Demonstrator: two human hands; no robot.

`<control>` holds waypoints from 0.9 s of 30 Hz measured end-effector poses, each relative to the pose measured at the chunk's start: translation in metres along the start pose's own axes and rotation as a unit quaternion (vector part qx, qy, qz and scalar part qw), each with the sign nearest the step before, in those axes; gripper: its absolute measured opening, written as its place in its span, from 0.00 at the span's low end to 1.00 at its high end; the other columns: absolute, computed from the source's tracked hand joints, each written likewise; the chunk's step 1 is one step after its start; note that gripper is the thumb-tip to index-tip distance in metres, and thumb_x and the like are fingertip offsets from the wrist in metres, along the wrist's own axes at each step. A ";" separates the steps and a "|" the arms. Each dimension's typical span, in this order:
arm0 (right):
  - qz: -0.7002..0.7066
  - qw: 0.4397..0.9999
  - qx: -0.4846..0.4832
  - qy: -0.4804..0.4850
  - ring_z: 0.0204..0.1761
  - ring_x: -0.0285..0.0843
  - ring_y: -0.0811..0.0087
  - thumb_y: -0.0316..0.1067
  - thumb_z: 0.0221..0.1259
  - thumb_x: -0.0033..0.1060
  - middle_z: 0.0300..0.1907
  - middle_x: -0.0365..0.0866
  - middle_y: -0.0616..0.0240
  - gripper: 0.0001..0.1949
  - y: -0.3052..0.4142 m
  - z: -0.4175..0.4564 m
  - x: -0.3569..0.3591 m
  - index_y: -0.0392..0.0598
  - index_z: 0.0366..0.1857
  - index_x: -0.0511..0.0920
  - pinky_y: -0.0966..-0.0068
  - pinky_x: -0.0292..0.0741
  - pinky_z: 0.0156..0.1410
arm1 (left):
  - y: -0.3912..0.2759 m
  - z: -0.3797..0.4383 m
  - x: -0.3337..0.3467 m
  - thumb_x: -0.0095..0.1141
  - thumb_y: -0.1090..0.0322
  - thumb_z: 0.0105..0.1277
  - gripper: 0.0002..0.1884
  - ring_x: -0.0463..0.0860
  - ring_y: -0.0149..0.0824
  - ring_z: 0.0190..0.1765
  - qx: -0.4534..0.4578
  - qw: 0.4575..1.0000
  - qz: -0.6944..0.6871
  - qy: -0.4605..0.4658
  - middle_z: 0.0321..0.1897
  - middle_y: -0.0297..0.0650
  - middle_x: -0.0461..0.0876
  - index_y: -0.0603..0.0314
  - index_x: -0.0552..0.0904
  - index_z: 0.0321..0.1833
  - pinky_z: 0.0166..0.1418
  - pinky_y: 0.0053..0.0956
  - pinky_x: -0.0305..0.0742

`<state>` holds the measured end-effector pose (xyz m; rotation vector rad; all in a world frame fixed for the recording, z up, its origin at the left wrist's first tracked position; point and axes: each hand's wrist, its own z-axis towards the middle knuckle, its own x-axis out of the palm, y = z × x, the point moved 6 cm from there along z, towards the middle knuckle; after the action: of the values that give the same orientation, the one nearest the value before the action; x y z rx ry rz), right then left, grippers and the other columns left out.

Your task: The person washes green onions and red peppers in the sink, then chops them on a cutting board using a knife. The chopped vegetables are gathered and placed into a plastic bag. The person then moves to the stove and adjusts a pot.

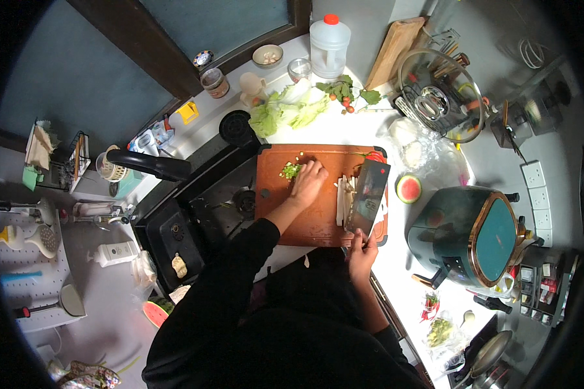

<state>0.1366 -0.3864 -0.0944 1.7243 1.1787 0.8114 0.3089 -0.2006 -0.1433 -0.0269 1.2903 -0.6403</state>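
Observation:
My right hand (361,255) grips the handle of a broad cleaver (369,194). Its dark blade is tilted above the right part of a brown cutting board (277,219). Under and beside the blade lie long pale strips of food (340,206), partly covered by it. Red chilli peppers (375,156) show at the board's top right corner. With fingers bent downward, my left hand (309,182) is over the board beside a small heap of chopped green pieces (290,170). What is under its fingertips is hidden.
The board overlaps a black sink (170,228) with a black faucet (151,165). Behind it lie lettuce leaves (292,109) and a plastic jug (330,48). To the right are a cut watermelon piece (409,189), a plastic bag (423,150) and a green air fryer (447,228).

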 end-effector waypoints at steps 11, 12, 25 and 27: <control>-0.334 0.924 -0.184 -0.004 0.37 0.81 0.35 0.32 0.72 0.53 0.31 0.82 0.37 0.12 -0.017 0.050 0.063 0.39 0.53 0.75 0.49 0.76 0.42 | 0.037 -0.009 -0.065 0.60 0.71 0.69 0.03 0.77 0.48 0.49 -0.089 0.985 -0.104 -0.108 0.39 0.41 0.77 0.58 0.85 0.42 0.56 0.43 0.71; -0.331 0.926 -0.181 0.002 0.37 0.80 0.33 0.33 0.72 0.53 0.31 0.82 0.37 0.12 -0.024 0.054 0.068 0.39 0.53 0.75 0.47 0.76 0.42 | 0.046 -0.021 -0.067 0.60 0.73 0.68 0.08 0.77 0.51 0.47 -0.093 0.981 -0.122 -0.119 0.40 0.44 0.77 0.59 0.82 0.48 0.54 0.44 0.73; -0.401 0.905 -0.135 0.040 0.41 0.83 0.36 0.35 0.71 0.54 0.38 0.85 0.38 0.18 -0.028 0.076 0.137 0.46 0.63 0.76 0.47 0.79 0.48 | 0.116 -0.078 -0.030 0.64 0.78 0.59 0.19 0.83 0.50 0.47 -0.292 0.938 -0.169 -0.084 0.44 0.48 0.79 0.64 0.79 0.55 0.52 0.42 0.78; -0.424 0.893 -0.141 0.059 0.39 0.83 0.35 0.36 0.71 0.55 0.37 0.85 0.38 0.19 -0.020 0.076 0.140 0.49 0.63 0.77 0.46 0.79 0.47 | 0.120 -0.069 -0.028 0.63 0.79 0.60 0.16 0.83 0.51 0.48 -0.262 0.947 -0.168 -0.081 0.44 0.49 0.80 0.65 0.81 0.51 0.52 0.42 0.79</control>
<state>0.2427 -0.2738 -0.1382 0.7830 1.6152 0.4974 0.2950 -0.0659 -0.1834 -0.7367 1.2728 -0.5509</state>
